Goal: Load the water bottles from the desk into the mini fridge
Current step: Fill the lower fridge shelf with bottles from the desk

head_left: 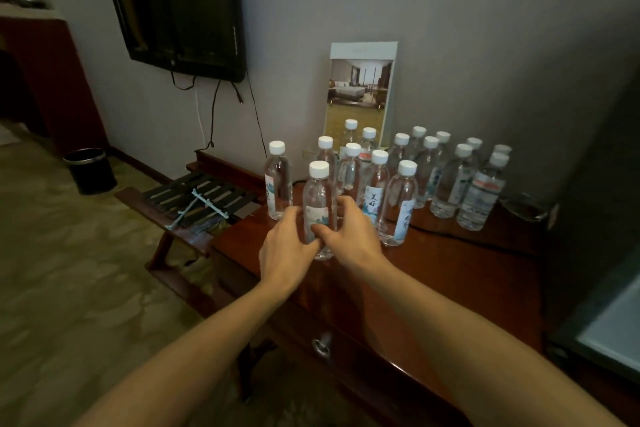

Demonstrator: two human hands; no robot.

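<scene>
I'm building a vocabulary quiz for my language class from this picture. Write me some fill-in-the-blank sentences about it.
1. The left hand and the right hand hold one bottle, which stands ____ on the desk.
2. The cap on that bottle is ____.
3. The bin on the floor is ____.

Missing words: upright; white; black.

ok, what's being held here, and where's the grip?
The front clear plastic water bottle with white cap: left hand and right hand both wrap its lower body, at the label.
</scene>
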